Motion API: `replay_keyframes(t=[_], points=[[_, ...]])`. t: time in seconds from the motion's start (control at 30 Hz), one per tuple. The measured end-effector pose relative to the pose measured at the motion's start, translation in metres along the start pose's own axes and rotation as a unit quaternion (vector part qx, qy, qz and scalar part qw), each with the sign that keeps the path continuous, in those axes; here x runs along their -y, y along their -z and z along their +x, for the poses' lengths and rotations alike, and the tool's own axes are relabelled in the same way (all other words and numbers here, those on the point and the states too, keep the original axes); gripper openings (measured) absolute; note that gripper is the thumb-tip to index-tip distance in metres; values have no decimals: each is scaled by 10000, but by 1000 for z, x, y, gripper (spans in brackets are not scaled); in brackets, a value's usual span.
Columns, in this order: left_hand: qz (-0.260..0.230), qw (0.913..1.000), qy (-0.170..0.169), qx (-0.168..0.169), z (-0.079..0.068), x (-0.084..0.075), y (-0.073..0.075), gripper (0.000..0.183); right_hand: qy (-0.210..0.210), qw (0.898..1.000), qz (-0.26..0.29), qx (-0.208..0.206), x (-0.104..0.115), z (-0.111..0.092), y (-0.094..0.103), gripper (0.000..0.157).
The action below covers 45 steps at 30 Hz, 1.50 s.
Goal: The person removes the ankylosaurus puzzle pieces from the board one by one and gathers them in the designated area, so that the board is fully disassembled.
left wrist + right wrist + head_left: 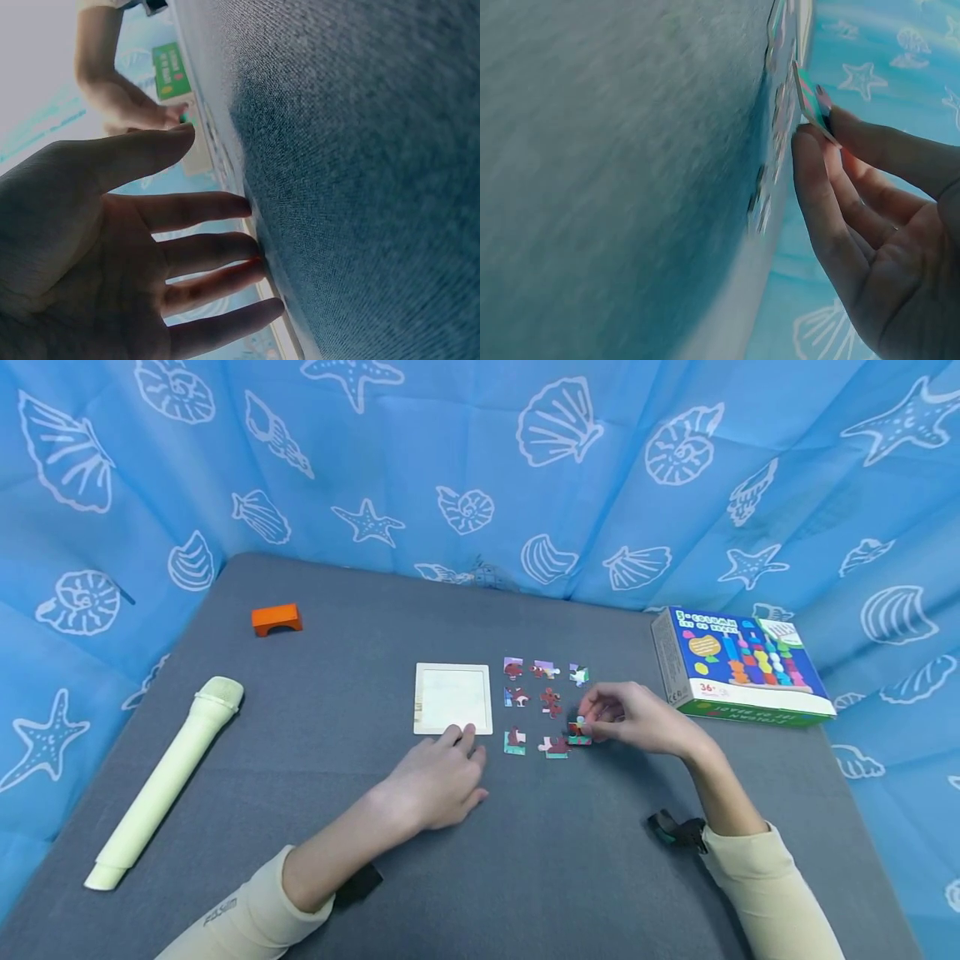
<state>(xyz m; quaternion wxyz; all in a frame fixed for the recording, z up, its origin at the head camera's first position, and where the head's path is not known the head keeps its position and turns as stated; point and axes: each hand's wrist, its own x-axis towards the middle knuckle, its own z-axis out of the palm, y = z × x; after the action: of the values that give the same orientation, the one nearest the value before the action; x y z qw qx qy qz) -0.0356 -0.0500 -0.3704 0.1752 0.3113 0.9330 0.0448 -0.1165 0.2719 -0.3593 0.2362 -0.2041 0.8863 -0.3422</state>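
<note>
My right hand (636, 718) pinches a small puzzle piece (579, 733) between thumb and fingertips. In the right wrist view that piece (814, 105) is held tilted, its green and pink printed edge showing. Loose jigsaw pieces (551, 702) with reddish-brown, purple and green print lie in rough rows just left of this hand. A square, pale wooden puzzle tray (453, 700) sits left of the pieces, with no pieces inside. My left hand (441, 781) has its fingertips at the tray's near edge. The left wrist view shows its fingers (202, 255) extended and spread, holding nothing.
A colourful game box (742, 668) lies at the right rear of the grey table. An orange arch block (277, 619) stands at the back left, and a pale green toy microphone (168, 781) lies along the left side. Behind hangs a blue shell-print curtain (465, 460).
</note>
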Motion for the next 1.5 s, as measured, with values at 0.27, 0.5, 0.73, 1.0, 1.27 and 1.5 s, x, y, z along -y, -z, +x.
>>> replay_keyframes(t=[0.27,0.5,0.73,1.0,1.27,1.5], points=[[-15,10000,-56,-30,1,1,0,59,-278,9988,231,341,-11,-9,3,13],[-46,9999,-90,-5,2,1,0,59,-421,9984,25,368,-13,-10,2,13],[-104,9999,-99,13,3,2,0,58,-482,9981,-142,354,-15,-12,2,12],[-115,9999,-31,-29,1,5,-1,58,-638,9973,-357,48,-11,-17,3,13],[-225,9997,-50,-71,-4,11,-5,60,-370,9961,-654,-473,-2,-30,4,21],[-713,9969,-327,68,-14,25,-9,65,-238,9922,-881,-854,10,-48,8,20]])
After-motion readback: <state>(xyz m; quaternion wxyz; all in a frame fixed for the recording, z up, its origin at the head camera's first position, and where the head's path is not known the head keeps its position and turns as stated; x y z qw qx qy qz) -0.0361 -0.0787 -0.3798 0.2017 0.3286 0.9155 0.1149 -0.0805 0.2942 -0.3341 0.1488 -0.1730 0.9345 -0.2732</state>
